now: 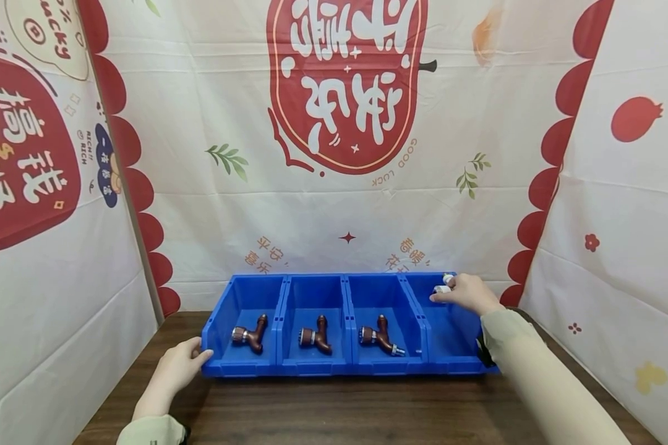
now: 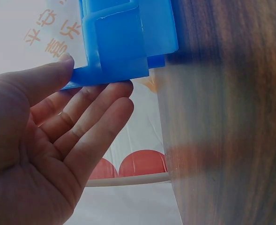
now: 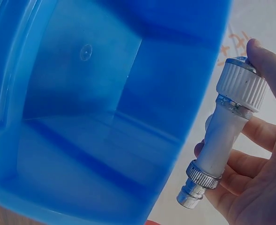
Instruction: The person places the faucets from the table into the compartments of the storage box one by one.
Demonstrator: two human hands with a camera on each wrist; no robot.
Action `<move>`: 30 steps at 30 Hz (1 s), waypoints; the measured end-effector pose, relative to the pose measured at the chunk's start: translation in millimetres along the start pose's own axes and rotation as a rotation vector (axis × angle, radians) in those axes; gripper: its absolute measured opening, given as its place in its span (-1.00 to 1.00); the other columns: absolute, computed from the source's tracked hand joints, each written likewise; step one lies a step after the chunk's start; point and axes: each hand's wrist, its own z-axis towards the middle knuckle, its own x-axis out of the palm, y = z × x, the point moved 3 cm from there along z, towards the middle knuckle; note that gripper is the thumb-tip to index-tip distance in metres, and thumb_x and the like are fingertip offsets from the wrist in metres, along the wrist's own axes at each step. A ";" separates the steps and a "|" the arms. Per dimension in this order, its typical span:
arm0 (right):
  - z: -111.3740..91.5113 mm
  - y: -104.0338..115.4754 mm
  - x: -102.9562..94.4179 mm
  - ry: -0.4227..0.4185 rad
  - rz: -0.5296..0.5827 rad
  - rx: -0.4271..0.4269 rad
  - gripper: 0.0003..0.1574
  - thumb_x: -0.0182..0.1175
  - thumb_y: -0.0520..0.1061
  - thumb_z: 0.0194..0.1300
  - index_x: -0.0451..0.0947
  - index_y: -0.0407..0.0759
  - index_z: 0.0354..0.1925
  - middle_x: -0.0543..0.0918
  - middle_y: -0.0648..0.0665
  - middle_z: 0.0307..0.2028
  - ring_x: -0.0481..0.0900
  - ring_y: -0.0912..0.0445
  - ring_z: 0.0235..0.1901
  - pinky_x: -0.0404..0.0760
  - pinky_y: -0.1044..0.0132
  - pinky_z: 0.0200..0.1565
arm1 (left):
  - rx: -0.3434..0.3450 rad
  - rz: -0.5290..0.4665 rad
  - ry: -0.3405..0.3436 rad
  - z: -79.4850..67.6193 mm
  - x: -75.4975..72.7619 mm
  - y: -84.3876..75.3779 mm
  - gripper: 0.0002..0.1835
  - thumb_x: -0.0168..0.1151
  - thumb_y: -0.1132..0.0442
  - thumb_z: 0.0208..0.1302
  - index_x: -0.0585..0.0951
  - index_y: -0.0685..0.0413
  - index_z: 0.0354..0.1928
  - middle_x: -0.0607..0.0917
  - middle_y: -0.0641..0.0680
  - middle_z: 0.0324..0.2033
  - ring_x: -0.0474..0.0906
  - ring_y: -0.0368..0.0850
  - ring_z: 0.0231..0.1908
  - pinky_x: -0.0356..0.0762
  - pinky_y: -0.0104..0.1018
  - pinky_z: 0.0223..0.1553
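A row of joined blue storage bins (image 1: 312, 369) stands on the table, divided into several compartments. My left hand (image 1: 179, 369) holds its left front edge, thumb on one side of the rim and fingers on the other in the left wrist view. Over the back of the rightmost compartment (image 1: 451, 334), my right hand (image 1: 472, 293) grips a white tap (image 3: 222, 136). This tap has a ribbed white knob and a metal nozzle, seen in the right wrist view beside the bin's wall. The rightmost compartment holds no tap.
Brown taps lie in the other compartments: one at the left (image 1: 254, 337), one in the second (image 1: 318, 337), one with a metal nozzle in the third (image 1: 380, 335). A wooden table (image 1: 334, 408) lies beneath. Printed cloth (image 1: 334, 210) hangs behind and on both sides.
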 end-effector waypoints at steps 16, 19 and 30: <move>-1.4 3.6 0.8 0.000 -0.019 -0.009 0.06 0.34 0.40 0.04 0.45 -0.45 0.11 0.59 -0.46 -0.05 0.60 -0.29 -0.16 0.61 -0.20 -0.22 | -0.004 -0.009 0.001 0.2 -0.6 -0.2 -0.63 0.22 0.16 0.34 0.55 0.34 0.01 0.56 0.01 -0.54 0.45 -0.10 -0.50 0.47 -0.15 -0.43; -1.8 4.0 -0.1 0.003 -0.021 -0.003 0.04 0.34 0.39 0.04 0.45 -0.45 0.10 0.59 -0.45 -0.05 0.60 -0.28 -0.17 0.61 -0.19 -0.22 | -0.005 -0.010 0.006 1.3 -1.0 -0.2 -0.60 0.22 0.15 0.34 0.54 0.36 0.03 0.57 0.01 -0.52 0.46 -0.09 -0.48 0.49 -0.13 -0.41; -3.4 7.7 -0.1 0.007 -0.029 -0.007 0.04 0.34 0.37 0.06 0.43 -0.47 0.12 0.58 -0.48 -0.04 0.59 -0.32 -0.14 0.60 -0.21 -0.21 | -0.009 -0.005 0.007 0.0 -1.6 -0.3 -0.59 0.22 0.16 0.34 0.53 0.38 0.04 0.55 0.01 -0.54 0.45 -0.09 -0.48 0.47 -0.15 -0.42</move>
